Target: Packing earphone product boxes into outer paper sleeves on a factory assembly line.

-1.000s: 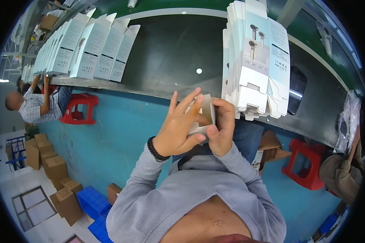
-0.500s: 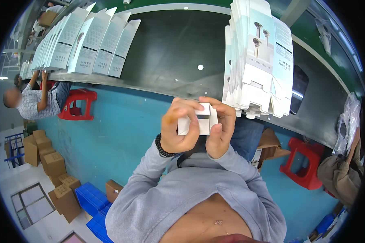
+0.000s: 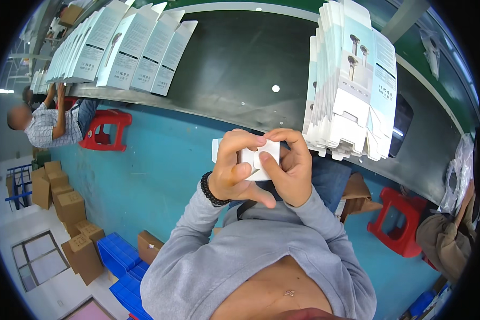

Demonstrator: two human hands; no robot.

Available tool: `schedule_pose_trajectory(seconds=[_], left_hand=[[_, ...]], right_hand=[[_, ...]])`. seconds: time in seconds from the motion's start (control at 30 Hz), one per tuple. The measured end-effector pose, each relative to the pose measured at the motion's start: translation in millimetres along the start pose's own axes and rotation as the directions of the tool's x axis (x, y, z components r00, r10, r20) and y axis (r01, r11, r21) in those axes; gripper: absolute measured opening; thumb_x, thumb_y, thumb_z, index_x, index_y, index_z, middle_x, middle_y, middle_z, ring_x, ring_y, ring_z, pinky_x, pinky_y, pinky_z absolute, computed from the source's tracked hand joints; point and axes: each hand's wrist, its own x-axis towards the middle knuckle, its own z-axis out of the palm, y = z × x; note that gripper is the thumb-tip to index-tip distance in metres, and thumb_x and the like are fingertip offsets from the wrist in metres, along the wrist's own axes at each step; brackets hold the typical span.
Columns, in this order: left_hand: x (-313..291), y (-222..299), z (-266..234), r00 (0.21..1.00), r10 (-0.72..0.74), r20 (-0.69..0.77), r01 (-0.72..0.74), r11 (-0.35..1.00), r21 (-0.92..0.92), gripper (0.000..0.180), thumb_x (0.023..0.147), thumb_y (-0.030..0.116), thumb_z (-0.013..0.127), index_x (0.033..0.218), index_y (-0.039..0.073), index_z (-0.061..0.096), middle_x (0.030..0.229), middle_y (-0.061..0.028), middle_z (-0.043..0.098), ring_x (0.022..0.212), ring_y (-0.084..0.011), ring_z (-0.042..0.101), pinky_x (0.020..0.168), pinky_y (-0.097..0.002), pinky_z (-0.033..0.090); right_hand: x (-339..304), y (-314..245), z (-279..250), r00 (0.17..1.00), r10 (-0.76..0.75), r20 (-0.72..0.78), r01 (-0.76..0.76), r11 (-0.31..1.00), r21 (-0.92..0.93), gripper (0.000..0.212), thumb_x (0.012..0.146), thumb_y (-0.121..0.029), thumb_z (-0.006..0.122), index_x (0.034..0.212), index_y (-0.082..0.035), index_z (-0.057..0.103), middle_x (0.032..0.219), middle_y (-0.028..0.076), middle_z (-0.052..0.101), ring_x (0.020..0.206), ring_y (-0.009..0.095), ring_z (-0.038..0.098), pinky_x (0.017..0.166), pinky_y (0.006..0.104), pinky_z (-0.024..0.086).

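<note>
Between my hands, in front of my chest, is a small folding carton with its white end toward me. Its end flaps are folded inward, lying nearly flat over the opening. My left hand, a black beaded bracelet at its wrist, holds the carton's left side; its fingertips are at the top edge and its thumb points away below. My right hand grips the right side, fingers along the top corner and thumb pressed on the white flap. The carton's far part is mostly hidden by the hands.
A stack of flat printed cartons lies on the dark worktable at right, beside a phone. Erected cartons stand in rows at left. Red stools, brown boxes and blue crates surround me. A person sits far left.
The carton's end flaps, standing partly open before, are now folded down. My right thumb has moved onto the flap, and my left thumb has come off the carton's face and swung downward.
</note>
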Motion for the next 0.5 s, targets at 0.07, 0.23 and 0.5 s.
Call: schedule_pose_trajectory(seconds=[0.07, 0.23, 0.5], left_hand=[[2.0, 1.3, -0.7, 0.999, -0.007, 0.033, 0.006, 0.999, 0.034, 0.092, 0.059, 0.055, 0.073, 0.135, 0.027, 0.03, 0.115, -0.0153, 0.045, 0.088, -0.0259, 0.048, 0.068, -0.0346, 0.04], [5.0, 3.5, -5.8, 0.995, -0.021, 0.102, 0.008, 0.993, 0.119, 0.096, 0.058, 0.056, 0.074, 0.136, 0.022, 0.03, 0.115, -0.016, 0.045, 0.089, -0.0261, 0.048, 0.07, -0.0344, 0.041], [24.6, 17.9, -40.1, 0.855, -0.352, 0.382, 0.316, 0.936, 0.157, 0.086, 0.069, 0.042, 0.074, 0.136, 0.011, 0.03, 0.129, -0.0247, 0.038, 0.111, -0.0359, 0.044, 0.084, -0.0429, 0.043]], right_hand=[[0.5, 1.3, 0.5, 1.0, -0.001, -0.012, 0.001, 1.0, -0.003, 0.028, 0.081, 0.008, 0.054, 0.106, -0.002, 0.045, 0.11, 0.007, 0.044, 0.085, 0.008, 0.054, 0.062, 0.018, 0.041], [1.1, 6.1, -3.4, 1.0, -0.003, 0.022, 0.004, 1.0, -0.016, 0.048, 0.08, -0.002, 0.062, 0.122, -0.001, 0.038, 0.119, 0.012, 0.044, 0.095, 0.016, 0.054, 0.076, 0.0265, 0.044], [-1.5, 22.6, -15.0, 0.922, -0.198, 0.333, 0.351, 0.789, -0.504, 0.099, 0.069, -0.041, 0.073, 0.138, 0.004, 0.02, 0.123, 0.024, 0.045, 0.108, 0.038, 0.048, 0.091, 0.0414, 0.037]])
